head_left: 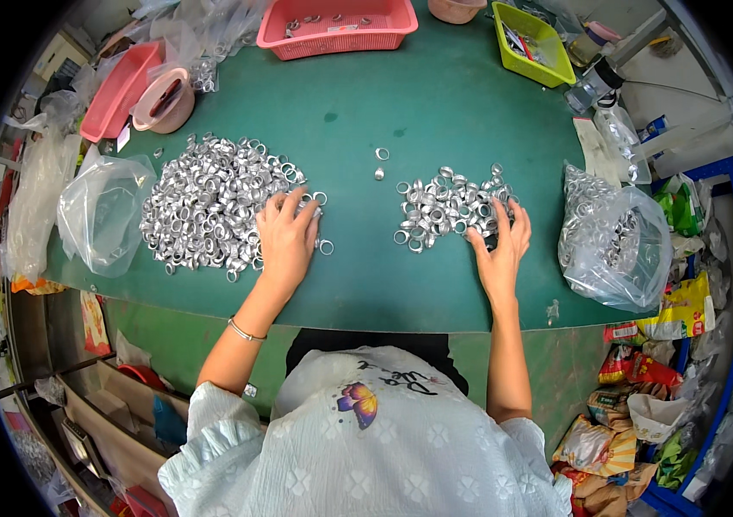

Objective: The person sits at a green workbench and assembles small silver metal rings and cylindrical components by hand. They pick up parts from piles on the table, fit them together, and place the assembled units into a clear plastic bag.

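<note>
A large heap of silver metal rings [207, 207] lies on the green tabletop to the left. My left hand [285, 237] rests on its right edge, fingers spread and touching rings; its fingertips partly cover what lies under them. To the right is a smaller pile of similar rings [444, 207]. Over that pile's right side is my right hand [504, 248], thumb and fingers apart, with a small dark patch between them that I cannot make out. Two loose rings [382, 154] lie between the piles, toward the far side.
A clear plastic bag of rings [612, 241] stands at the right, and an empty-looking clear bag [106, 211] at the left. Along the far side are a pink basket [338, 43], a pink bowl [164, 102] and a yellow-green basket [534, 47]. Blue shelving [732, 284] stands at the right.
</note>
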The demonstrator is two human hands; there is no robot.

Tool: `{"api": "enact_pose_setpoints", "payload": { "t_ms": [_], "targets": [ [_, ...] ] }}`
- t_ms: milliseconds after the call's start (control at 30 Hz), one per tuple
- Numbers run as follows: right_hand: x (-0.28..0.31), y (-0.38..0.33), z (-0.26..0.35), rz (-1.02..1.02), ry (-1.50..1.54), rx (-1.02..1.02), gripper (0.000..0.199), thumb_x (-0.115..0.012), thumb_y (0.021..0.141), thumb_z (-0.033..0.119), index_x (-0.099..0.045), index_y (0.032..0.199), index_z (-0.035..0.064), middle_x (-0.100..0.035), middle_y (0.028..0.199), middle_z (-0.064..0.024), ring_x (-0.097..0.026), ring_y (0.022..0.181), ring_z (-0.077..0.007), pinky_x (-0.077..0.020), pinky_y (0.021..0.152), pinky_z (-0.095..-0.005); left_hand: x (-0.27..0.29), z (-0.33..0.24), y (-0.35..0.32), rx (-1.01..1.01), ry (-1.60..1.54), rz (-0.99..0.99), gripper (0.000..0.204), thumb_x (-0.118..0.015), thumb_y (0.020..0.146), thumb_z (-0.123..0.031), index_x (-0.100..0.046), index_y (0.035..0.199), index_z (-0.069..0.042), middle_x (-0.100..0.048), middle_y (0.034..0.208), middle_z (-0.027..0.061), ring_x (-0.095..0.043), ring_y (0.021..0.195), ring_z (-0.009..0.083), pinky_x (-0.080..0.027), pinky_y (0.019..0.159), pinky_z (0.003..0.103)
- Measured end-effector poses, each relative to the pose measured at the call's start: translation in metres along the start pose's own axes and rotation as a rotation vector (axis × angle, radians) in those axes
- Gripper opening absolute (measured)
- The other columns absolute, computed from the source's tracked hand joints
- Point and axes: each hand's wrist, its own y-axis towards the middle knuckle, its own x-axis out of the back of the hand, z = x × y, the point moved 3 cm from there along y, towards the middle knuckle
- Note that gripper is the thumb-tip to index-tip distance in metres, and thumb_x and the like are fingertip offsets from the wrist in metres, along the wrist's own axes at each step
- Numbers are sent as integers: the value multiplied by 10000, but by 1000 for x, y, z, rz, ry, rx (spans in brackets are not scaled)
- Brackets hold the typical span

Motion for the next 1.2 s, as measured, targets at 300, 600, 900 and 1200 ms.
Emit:
{"api": "enact_pose_setpoints", "payload": {
  "t_ms": [300, 600, 900, 1200],
  "targets": [
    [-17, 25, 37, 144, -9, 242, 509, -679, 742, 291, -531, 1187, 93, -391, 1292, -157, -289, 1237, -384, -236, 992, -486, 3, -5, 3, -12, 75, 158, 303, -592, 714, -33, -616, 1010, -92, -502, 1136, 86, -446, 1062, 265, -307, 848, 442],
    [-89, 71, 99, 253, 79, 441, 500, -655, 765, 223, -496, 1196, 27, -445, 1241, -173, -387, 1167, -338, -338, 925, -412, 9, -11, 2, -2, 60, 275, 286, -582, 740, -53, -598, 1025, -72, -446, 1201, 109, -373, 1163, 299, -206, 967, 634],
    [-103, 62, 96, 380, 58, 452, 135, -576, 718, -20, -567, 852, -24, -498, 950, -148, -490, 918, -296, -412, 790, -383, 5, -9, 0, -32, 35, 252, 306, -643, 760, -199, -591, 1035, -76, -420, 1257, 102, -361, 1184, 326, -212, 959, 635],
    [-81, 48, 101, 436, 76, 507, 193, -515, 721, -79, -558, 896, -10, -517, 914, -126, -505, 906, -296, -413, 820, -378, 6, -14, 4, 8, -140, 90, 302, -621, 776, -99, -551, 1067, -60, -451, 1226, 122, -400, 1179, 304, -223, 994, 582]
  ]
}}
